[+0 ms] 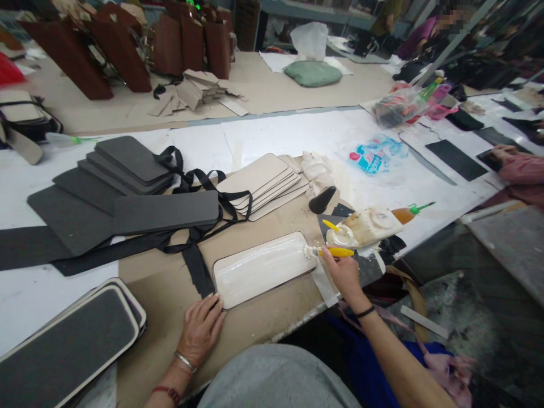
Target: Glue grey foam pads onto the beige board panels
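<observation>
A pale rounded rectangular panel (263, 269) lies on the brown board in front of me, its top streaked with a wet white coating. My right hand (343, 273) is closed round a yellow-handled brush (338, 252), whose white-coated tip touches the panel's right end. The fingers of my left hand (202, 327) are stretched out, with their tips on the panel's near left corner. Right of the brush, a stained pale container (369, 224) has white paste at its opening and another yellow handle (330, 225) sticking out.
Dark grey padded pieces (165, 212) with black straps lie at left, beside stacked pale panels (259, 178). Grey-topped panels (72, 351) are piled near left. An orange bottle (406, 213) lies past the container. A co-worker's pink sleeve (522, 173) shows at right.
</observation>
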{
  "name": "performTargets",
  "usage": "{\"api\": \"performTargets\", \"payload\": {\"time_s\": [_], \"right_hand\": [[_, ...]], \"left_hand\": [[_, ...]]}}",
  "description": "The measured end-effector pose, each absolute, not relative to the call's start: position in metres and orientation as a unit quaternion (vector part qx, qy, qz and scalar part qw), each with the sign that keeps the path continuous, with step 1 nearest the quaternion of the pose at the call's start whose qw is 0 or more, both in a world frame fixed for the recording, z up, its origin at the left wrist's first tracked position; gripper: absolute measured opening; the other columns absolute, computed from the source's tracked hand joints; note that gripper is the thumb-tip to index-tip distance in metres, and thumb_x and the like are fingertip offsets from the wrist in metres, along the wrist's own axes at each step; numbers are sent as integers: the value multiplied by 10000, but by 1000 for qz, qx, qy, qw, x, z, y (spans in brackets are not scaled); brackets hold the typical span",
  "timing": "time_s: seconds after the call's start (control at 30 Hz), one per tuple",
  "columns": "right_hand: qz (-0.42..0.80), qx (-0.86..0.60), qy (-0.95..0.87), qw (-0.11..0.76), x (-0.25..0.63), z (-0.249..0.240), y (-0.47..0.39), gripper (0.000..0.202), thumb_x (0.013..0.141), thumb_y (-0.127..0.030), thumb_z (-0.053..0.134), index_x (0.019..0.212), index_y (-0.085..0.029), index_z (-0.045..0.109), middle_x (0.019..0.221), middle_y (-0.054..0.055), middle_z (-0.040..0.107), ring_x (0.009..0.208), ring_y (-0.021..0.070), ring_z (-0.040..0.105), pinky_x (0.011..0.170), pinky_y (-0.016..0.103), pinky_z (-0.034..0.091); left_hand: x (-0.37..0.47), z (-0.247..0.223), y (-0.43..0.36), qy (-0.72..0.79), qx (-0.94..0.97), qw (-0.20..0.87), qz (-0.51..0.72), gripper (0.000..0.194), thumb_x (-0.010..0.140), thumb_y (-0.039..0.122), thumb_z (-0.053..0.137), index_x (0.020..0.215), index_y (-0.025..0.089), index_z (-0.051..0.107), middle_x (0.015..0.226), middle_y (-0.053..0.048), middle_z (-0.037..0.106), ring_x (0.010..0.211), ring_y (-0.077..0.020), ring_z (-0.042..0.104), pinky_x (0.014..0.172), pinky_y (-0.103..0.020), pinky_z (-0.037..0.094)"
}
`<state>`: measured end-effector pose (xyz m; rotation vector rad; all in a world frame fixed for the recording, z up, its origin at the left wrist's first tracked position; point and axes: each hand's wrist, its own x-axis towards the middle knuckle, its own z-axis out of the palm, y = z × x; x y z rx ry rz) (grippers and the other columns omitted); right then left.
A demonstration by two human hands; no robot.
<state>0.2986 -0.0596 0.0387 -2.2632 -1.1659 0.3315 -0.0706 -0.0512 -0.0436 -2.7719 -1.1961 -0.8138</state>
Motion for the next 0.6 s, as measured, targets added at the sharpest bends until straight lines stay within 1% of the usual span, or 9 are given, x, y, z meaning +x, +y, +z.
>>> {"api": "performTargets", "payload": {"time_s": [0.13,0.23,0.3,0.43,0.6], "right_hand": [[144,-821,-449,321,293,41,-42,419,776,-507,444,822,-159,674,758,85,697,710,224,644,697,315,468],[144,-804,-464,342,294,36,-25,405,783,-478,424,816,-156,667,833,89,695,789,221,635,755,324,459],[146,-806,-467,332,296,35,-18,403,777,-465,413,806,-154,668,841,92,694,809,225,630,755,330,457],[134,-826,-467,284,303,42,-22,385,765,-450,424,807,-161,674,770,80,691,731,222,634,692,319,457],[148,-837,-469,240,305,53,-48,432,761,-508,407,810,-179,682,705,77,686,654,226,633,615,310,448]], "left_hand": [[-70,-43,-51,-381,-888,7,-258,178,815,213,516,976,183,587,982,-95,655,935,-209,580,804,-358,416],[-69,-40,-51,-382,-888,15,-255,175,826,220,500,974,182,585,977,-94,655,927,-206,580,794,-353,418],[-69,-39,-51,-381,-889,22,-252,173,830,219,491,972,181,583,977,-94,655,922,-205,581,794,-354,417],[-70,-41,-52,-382,-888,16,-254,174,827,215,496,975,183,581,984,-93,654,936,-203,580,807,-353,418],[-71,-46,-51,-394,-884,-4,-252,197,814,219,512,998,207,581,1003,-83,652,958,-201,580,828,-359,422]]}}
